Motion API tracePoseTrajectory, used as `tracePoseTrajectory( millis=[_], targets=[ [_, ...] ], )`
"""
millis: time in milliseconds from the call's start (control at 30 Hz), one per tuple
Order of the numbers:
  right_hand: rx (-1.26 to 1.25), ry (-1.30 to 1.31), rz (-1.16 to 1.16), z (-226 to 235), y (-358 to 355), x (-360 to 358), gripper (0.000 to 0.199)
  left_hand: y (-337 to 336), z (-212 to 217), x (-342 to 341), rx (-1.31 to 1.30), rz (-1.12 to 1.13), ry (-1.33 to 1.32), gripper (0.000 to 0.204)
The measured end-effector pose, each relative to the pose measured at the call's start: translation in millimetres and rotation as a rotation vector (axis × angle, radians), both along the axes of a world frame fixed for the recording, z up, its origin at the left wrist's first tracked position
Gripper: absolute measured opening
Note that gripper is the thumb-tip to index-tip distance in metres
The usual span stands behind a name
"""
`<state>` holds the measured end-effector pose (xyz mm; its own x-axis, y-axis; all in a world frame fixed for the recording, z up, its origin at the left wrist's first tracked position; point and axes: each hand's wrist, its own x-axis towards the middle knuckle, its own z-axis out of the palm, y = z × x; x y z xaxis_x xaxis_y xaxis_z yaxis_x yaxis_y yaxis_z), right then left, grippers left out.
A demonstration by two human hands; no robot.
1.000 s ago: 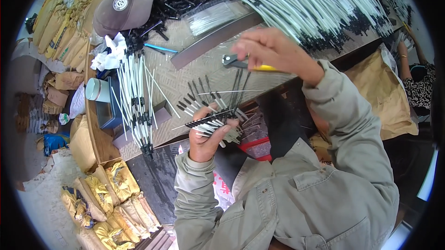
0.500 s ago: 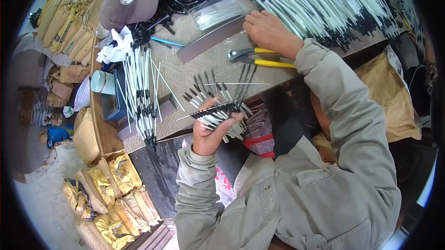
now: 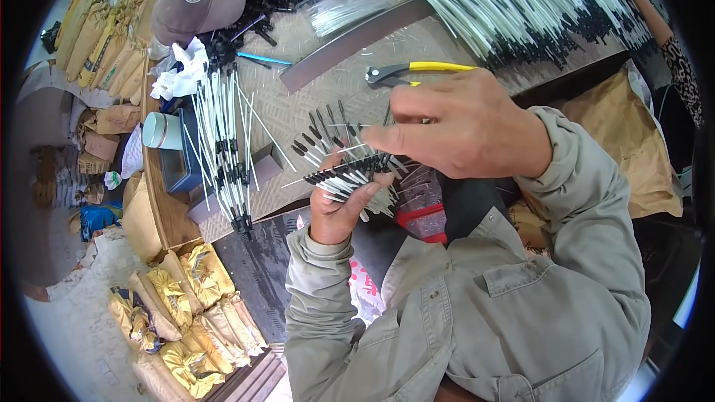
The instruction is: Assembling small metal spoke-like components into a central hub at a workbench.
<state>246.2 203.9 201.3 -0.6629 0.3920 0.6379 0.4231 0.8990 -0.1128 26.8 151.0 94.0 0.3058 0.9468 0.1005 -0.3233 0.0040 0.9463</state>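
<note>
My left hand (image 3: 335, 216) is closed round a fanned bundle of slim black-and-white rods (image 3: 344, 181), their black tips pointing up and left. Thin wires stick out sideways among the rods. Over the right side of this bundle, my right hand (image 3: 473, 125) has its thumb and forefinger pinched together, somewhat blurred. A thin pale wire (image 3: 348, 150) runs from those fingertips across the bundle. The right hand partly covers yellow-handled cutting nippers (image 3: 436, 67) lying on the table behind it.
A flat metal strip (image 3: 350, 40) and a clear tray of thin wires (image 3: 346, 13) lie on the table. White rods (image 3: 514, 7) are heaped at the far right, with another bundle (image 3: 223, 149) at left. A cap (image 3: 201, 7) sits far left. Another person's arm (image 3: 648, 11) reaches in at right.
My right hand has come from beside the metal strip down to the bundle, now with a thin wire at its fingertips. The other person's arm has appeared at far right.
</note>
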Motion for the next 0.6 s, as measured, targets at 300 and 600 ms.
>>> tracePoseTrajectory(
  millis=[300, 600],
  targets=[
    [-0.037, -0.015, -0.081, -3.2, -5.3, 6.3, 0.028, -1.6, -4.4, -0.9, 0.033, -0.015, 0.02, 0.07],
    [-0.065, -0.038, -0.098, -3.3, -7.7, 9.5, 0.031, -1.4, -4.3, 0.7, 0.034, -0.004, 0.003, 0.071]
  ],
)
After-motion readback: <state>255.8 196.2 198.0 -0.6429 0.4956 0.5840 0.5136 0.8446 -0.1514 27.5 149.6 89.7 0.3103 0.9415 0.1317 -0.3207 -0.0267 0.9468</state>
